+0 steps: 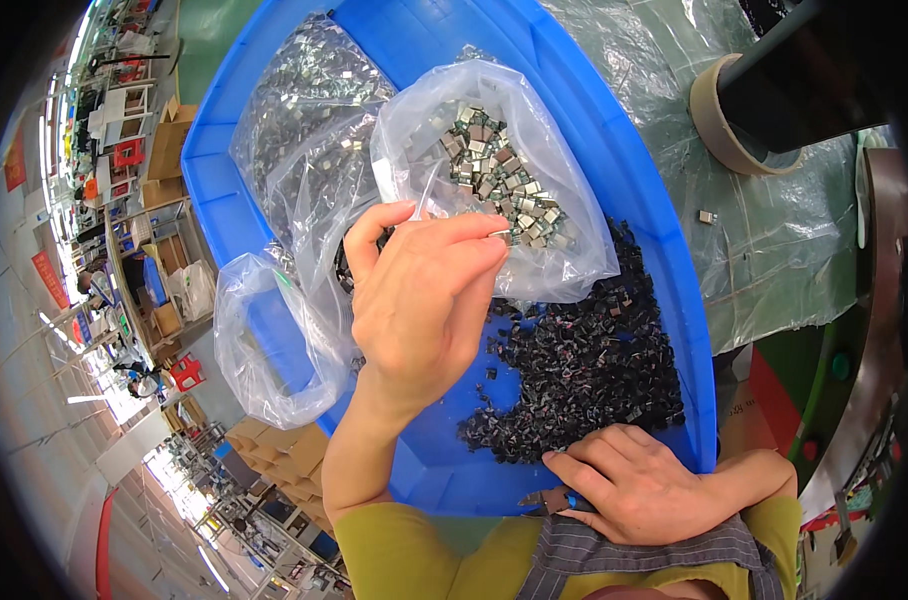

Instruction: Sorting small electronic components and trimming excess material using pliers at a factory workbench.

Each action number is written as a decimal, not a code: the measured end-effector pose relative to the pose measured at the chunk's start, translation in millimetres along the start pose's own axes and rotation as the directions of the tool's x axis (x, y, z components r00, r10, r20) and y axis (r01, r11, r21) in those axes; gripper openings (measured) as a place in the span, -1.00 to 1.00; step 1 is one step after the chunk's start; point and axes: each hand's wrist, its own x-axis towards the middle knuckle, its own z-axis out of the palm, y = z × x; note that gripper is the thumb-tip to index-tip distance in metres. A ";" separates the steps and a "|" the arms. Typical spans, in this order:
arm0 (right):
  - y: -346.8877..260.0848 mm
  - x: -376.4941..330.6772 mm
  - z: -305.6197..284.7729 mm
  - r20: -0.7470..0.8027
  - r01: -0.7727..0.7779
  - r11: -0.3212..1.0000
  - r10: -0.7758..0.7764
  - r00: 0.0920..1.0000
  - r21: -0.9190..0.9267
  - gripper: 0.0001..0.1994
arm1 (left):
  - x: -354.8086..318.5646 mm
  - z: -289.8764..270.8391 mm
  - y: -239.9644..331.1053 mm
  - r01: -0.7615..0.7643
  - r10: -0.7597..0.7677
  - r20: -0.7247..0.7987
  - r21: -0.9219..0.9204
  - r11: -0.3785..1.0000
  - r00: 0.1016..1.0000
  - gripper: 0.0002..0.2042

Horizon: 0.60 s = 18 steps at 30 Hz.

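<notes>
Parts (504,175): small metal pieces, silver and brown, heaped in the upper bag (399,145); its walls seem to keep them from mixing with what lies loose alongside.
Tub (629,180): blue, high-sided, directly before the person; the sides likely stop small pieces from straying.
Sheet (774,250): clear, wrinkled plastic right of the tub, presumably a cover for what is beneath.
Film (314,90): clear, crumpled, at the tub's far left; more metal pieces show through, in it or under it, cannot tell which.
Upper bag: inside the tub, mouth spread wide, perhaps so that it needs no hand to hold it.
Bits (594,350): black, loose, over the tub's floor at right; their nearness to the right hand (634,480) probably suits picking.
Lower bag (274,400): clear, at the tub's left edge, mouth spread, blue showing within.
Left hand (419,285): raised over the upper bag's near side, fingers bent, tips close together; whether they pinch a part, cannot tell.
Right hand: at the tub's near edge, beside the bits, curled around pliers (549,500), seemingly to keep the tool ready.
Pliers: blue-handled, nose pointing left.
Stray part (708,217): on the sheet, well apart from the heap.
</notes>
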 end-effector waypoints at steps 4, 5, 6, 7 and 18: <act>-0.2 0.7 0.6 0.004 -0.004 1.000 0.004 1.000 0.004 -0.44 | 0.1 -1.4 -0.8 -0.017 0.017 0.006 0.020 1.000 1.000 -0.72; 0.2 1.0 0.2 0.007 -0.002 1.000 0.002 1.000 0.001 -0.44 | 0.1 -1.3 -1.2 -0.023 0.022 0.009 0.023 0.999 1.000 -0.72; 0.4 0.9 -0.1 0.011 0.001 1.000 -0.001 1.000 -0.002 -0.44 | -0.1 -1.0 -1.3 -0.021 0.021 0.009 0.023 0.999 1.000 -0.72; 0.3 0.8 0.3 0.012 0.001 1.000 -0.001 1.000 -0.001 -0.44 | -0.2 -0.4 -1.5 -0.027 0.027 0.006 0.031 0.999 1.000 -0.72; 0.8 -1.6 1.7 0.000 0.021 1.000 -0.021 1.000 -0.007 -0.47 | 11.5 13.0 -14.2 -0.008 -0.013 0.082 0.253 0.968 0.997 -0.79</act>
